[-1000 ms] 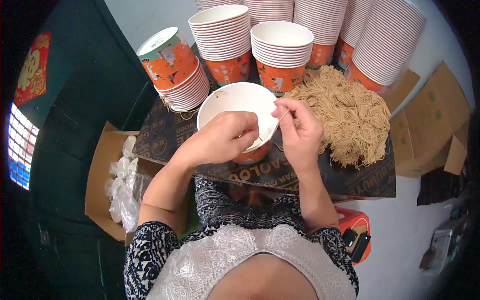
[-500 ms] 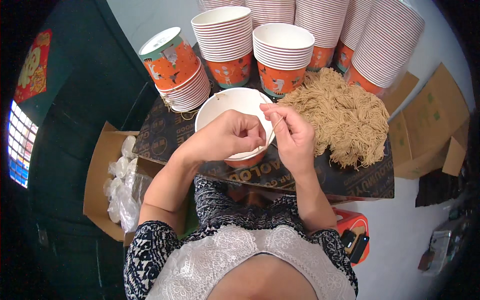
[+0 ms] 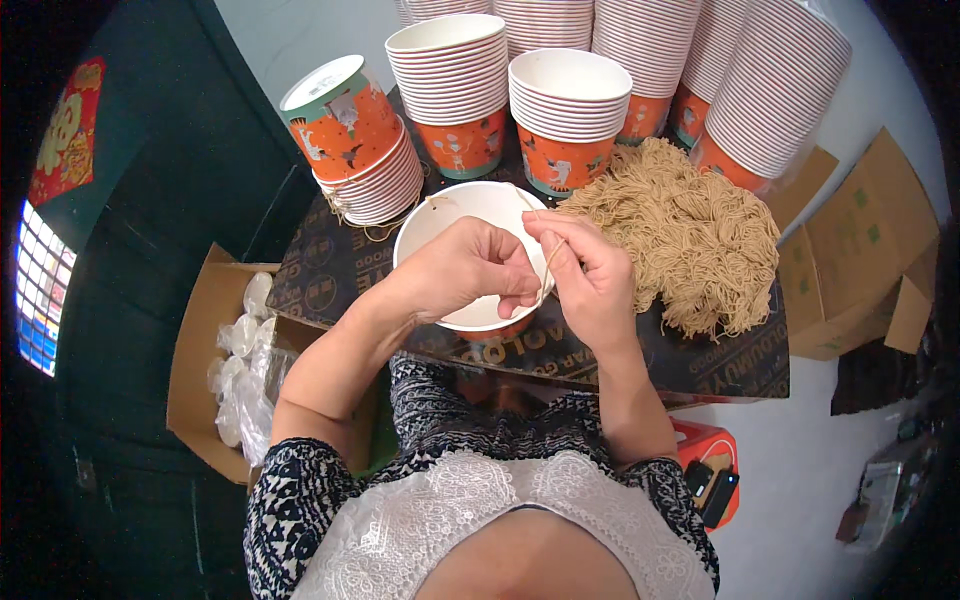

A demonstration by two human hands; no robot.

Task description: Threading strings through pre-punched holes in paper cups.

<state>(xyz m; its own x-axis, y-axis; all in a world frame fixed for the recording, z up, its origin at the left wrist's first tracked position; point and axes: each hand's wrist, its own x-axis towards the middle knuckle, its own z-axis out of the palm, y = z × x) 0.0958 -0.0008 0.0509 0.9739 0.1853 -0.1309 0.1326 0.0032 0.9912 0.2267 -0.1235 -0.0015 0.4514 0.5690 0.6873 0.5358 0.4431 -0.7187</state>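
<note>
A white-lined orange paper bucket (image 3: 420,228) stands on the dark table in front of me, mouth up. Over its near right rim, my left hand (image 3: 478,268) pinches a thin tan cord (image 3: 549,272). The same cord runs up into my right hand (image 3: 590,268), whose thumb and fingers are closed on it. Another bit of cord shows at the bucket's far rim; where it leads is hidden by my hands. Right of the bucket lies a big heap of tan cords (image 3: 695,235).
Behind the bucket rise stacks of nested paper buckets (image 3: 450,90), with an upside-down stack (image 3: 345,135) at the left. A cardboard box (image 3: 200,370) of clear plastic-wrapped things sits at lower left. Open cartons (image 3: 850,260) lean at the right, above an orange stool (image 3: 735,470) holding small devices.
My left hand has shifted slightly right, its fingertips now nearer my right hand along the cord. The right hand keeps nearly the same place and hold.
</note>
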